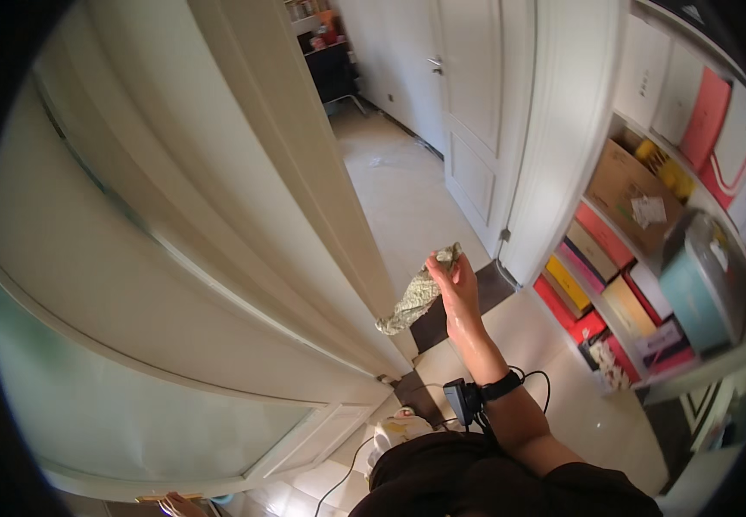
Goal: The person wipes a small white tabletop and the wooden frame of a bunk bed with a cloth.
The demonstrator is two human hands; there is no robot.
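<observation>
My right hand is raised in the middle, closed round one end of a crumpled, pale green patterned cloth. The cloth's other end droops to the left, close to the cream door frame. At the lower left edge, my left hand shows only in part, with its fingers curled at a brass-coloured door handle. That handle is on a white door with a frosted glass panel. A black strap with a small dark device sits on my right forearm.
Beyond the doorway, a second white door stands by a tiled room with a dark chair. Right of me is a shelf of coloured boxes, a cardboard box and a pale blue bin. A dark threshold crosses the floor.
</observation>
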